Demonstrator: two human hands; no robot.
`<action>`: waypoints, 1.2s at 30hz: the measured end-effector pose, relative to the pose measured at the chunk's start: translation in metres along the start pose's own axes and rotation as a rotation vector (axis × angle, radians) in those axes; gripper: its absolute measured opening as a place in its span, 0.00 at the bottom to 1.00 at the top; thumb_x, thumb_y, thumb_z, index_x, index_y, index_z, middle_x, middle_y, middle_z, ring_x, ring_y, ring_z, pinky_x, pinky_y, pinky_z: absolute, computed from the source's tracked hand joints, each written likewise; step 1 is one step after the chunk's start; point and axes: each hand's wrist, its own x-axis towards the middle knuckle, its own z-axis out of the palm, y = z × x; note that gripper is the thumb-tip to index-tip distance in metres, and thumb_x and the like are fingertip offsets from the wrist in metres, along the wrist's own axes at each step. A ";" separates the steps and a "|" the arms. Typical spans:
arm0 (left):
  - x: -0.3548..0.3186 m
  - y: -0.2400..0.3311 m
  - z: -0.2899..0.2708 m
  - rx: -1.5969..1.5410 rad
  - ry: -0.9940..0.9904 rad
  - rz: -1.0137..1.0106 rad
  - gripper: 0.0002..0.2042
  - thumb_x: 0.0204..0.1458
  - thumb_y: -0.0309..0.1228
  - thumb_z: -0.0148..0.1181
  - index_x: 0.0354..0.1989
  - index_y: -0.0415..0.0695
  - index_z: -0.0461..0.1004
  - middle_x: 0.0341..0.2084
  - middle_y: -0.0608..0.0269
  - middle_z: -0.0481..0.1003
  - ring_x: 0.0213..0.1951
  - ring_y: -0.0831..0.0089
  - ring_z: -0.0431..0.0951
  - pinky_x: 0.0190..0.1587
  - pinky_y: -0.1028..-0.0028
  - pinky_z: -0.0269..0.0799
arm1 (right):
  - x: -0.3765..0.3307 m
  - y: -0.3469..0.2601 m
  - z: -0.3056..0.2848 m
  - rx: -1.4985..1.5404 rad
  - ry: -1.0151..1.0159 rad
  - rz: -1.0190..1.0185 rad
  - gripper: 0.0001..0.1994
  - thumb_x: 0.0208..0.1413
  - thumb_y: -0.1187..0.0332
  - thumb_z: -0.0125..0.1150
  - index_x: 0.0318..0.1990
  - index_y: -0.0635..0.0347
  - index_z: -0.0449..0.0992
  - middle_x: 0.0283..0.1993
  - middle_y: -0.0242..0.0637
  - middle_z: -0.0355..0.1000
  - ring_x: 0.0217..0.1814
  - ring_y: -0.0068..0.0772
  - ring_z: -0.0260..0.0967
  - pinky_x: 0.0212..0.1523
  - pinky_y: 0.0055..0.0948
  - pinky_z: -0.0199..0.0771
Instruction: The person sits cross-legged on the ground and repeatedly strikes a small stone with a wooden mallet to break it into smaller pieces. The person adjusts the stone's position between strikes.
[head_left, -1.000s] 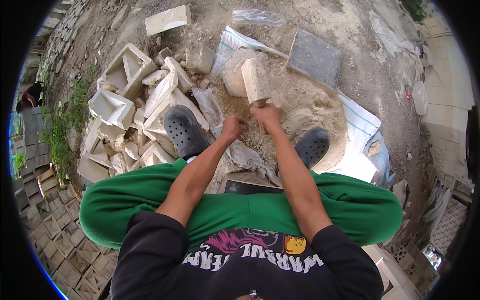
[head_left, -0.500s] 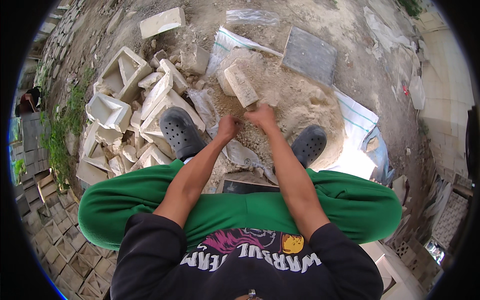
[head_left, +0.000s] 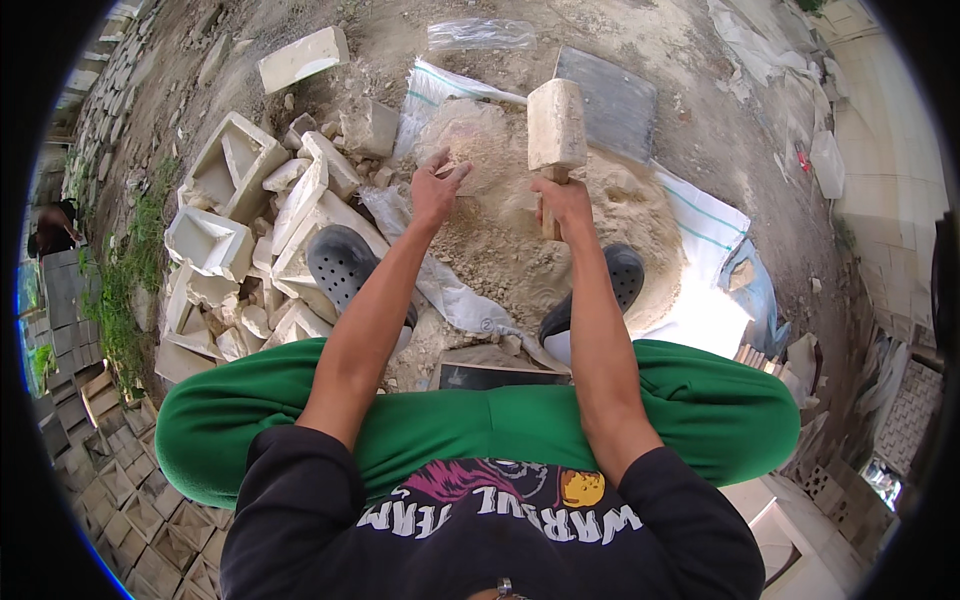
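My right hand (head_left: 568, 206) is wrapped round the short handle of a dusty, block-headed mallet (head_left: 557, 125). The mallet's head is raised above a heap of pale crushed grit (head_left: 630, 220). To its left, my left hand (head_left: 436, 192) is open, fingers apart, over the near edge of a pale, dusty lump (head_left: 468, 128). Whether those fingertips touch the lump or the grit, I cannot tell. Under the heap lies a white woven sack (head_left: 705, 215) with green stripes.
Broken cream mould pieces (head_left: 290, 215) are piled left of my left clog (head_left: 340, 265). A grey square slab (head_left: 615, 105) lies beyond the heap. My right clog (head_left: 622, 275) stands at the heap's near side. A pale block (head_left: 303, 60) rests at the far left.
The mallet has risen and swung right, from lying low over the lump to raised in my right hand. My left hand has moved forward and left, its fingers opening from a closed shape.
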 end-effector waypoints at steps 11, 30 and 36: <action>-0.089 -0.078 -0.028 0.740 -0.167 0.376 0.22 0.51 0.32 0.67 0.56 0.41 0.75 0.54 0.49 0.73 0.56 0.49 0.73 0.59 0.60 0.69 | -0.012 -0.012 0.047 -0.258 0.128 -0.579 0.16 0.43 0.60 0.67 0.32 0.66 0.80 0.28 0.52 0.78 0.31 0.53 0.79 0.32 0.41 0.78; -0.089 -0.072 -0.037 0.770 -0.166 0.225 0.14 0.46 0.28 0.68 0.44 0.44 0.80 0.39 0.53 0.75 0.46 0.53 0.76 0.48 0.59 0.74 | -0.003 -0.003 0.063 -0.249 0.048 -0.480 0.20 0.42 0.55 0.66 0.31 0.68 0.81 0.29 0.53 0.79 0.38 0.54 0.80 0.40 0.43 0.79; -0.077 -0.073 -0.035 0.853 -0.247 0.224 0.09 0.47 0.23 0.61 0.37 0.41 0.81 0.35 0.47 0.75 0.42 0.48 0.77 0.46 0.55 0.74 | 0.018 0.048 0.063 -0.664 -0.074 -0.141 0.24 0.41 0.50 0.66 0.37 0.63 0.83 0.34 0.54 0.80 0.43 0.54 0.79 0.45 0.44 0.78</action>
